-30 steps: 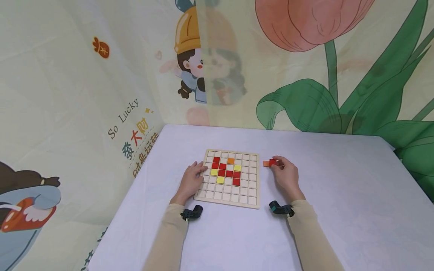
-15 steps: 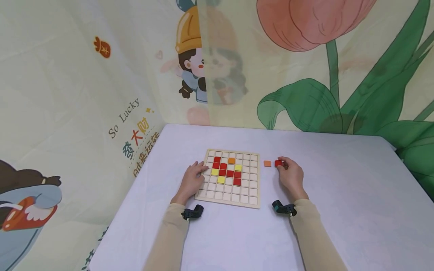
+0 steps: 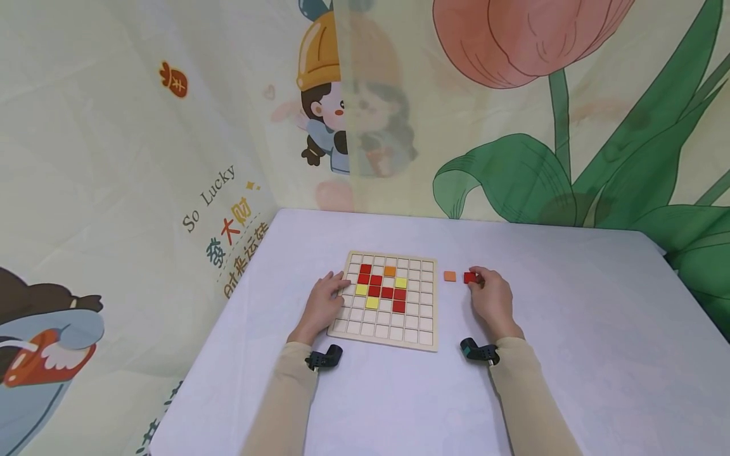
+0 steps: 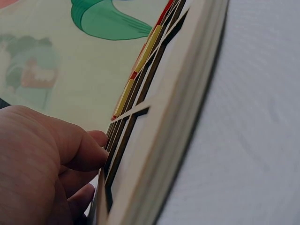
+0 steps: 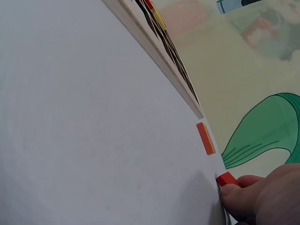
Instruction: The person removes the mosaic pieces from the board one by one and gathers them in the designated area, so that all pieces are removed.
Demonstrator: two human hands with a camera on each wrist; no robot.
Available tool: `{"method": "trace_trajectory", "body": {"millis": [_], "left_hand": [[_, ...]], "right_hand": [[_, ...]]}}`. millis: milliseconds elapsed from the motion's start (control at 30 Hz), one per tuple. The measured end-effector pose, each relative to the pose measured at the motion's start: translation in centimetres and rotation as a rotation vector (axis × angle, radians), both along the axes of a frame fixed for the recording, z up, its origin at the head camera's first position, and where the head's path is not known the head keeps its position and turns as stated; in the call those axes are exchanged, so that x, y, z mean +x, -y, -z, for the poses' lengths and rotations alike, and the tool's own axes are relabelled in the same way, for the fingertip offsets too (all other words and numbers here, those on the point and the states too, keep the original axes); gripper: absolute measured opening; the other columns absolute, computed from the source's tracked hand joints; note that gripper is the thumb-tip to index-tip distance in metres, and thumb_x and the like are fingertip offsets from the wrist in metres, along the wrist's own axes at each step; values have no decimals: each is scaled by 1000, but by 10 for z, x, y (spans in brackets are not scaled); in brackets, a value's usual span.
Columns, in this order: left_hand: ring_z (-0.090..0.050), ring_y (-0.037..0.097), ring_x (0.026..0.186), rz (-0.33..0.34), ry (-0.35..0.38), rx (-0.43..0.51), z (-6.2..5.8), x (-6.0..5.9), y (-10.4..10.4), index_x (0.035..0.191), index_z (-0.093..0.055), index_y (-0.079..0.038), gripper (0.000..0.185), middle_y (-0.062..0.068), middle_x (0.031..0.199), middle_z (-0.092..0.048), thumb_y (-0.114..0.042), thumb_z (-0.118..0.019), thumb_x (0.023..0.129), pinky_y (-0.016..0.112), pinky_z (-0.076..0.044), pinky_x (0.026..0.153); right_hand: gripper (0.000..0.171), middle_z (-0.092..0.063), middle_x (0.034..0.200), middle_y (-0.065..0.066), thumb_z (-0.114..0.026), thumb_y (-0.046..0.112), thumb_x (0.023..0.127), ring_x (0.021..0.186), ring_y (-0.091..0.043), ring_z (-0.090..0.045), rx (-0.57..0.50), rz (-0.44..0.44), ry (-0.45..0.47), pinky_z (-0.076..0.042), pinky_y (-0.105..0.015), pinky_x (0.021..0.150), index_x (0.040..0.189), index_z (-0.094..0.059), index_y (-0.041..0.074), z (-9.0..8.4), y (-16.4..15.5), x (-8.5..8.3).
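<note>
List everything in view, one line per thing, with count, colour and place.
Wooden grid board: one, pale wood, table centre.
Red tiles: seven, on the board.
Yellow tiles: three, on the board.
Orange tile on board: one, upper rows.
Loose orange tile: one, on the table right of the board.
Loose red tile: one, at the right fingertips.
Table: one, white.
Left hand: rests on the board's left edge.
Right hand: pinches the loose red tile.
</note>
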State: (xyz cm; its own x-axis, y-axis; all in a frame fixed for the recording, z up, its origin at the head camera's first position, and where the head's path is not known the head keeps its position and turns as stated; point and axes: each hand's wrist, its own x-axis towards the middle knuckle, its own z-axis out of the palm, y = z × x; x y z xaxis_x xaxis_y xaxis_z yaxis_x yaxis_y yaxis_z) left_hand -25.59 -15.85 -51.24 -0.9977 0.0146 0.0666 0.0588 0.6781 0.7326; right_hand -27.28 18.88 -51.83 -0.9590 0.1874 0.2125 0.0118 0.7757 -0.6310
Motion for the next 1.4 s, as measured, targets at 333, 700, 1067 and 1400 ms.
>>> {"method": "trace_trajectory", "body": {"millis": [333,700,1067,1400], "left_hand": [[-20,14,136,1,-2,1,1,0,0,118,-61,-16,38,-4,139,-41,-4,-47,84,32,-9,114],[-20,14,135,13,-11,19,4,1,0,116,-62,-15,37,-3,139,-41,-4,-48,84,31,-9,114],[-21,15,135,12,-19,2,1,0,0,116,-62,-14,37,-3,139,-42,-4,-48,84,32,-10,114],[-20,12,135,7,-7,-7,3,-1,1,117,-62,-15,38,-4,139,-41,-4,-48,83,30,-9,114]], "right_hand": [[30,-52,94,-13,-57,8,88,79,-26,-47,23,-4,45,-43,-34,66,118,-57,7,1,-1,-1],[28,-52,95,-13,-56,12,88,80,-27,-46,36,-13,100,-41,-36,66,116,-59,7,0,-1,-4],[31,-51,96,-15,-55,9,87,82,-28,-46,14,-18,105,-41,-41,70,118,-57,4,-6,-1,-5],[35,-49,103,-15,-56,15,87,89,-29,-45,-104,50,67,-41,-39,73,121,-54,6,-7,5,-2]]}}
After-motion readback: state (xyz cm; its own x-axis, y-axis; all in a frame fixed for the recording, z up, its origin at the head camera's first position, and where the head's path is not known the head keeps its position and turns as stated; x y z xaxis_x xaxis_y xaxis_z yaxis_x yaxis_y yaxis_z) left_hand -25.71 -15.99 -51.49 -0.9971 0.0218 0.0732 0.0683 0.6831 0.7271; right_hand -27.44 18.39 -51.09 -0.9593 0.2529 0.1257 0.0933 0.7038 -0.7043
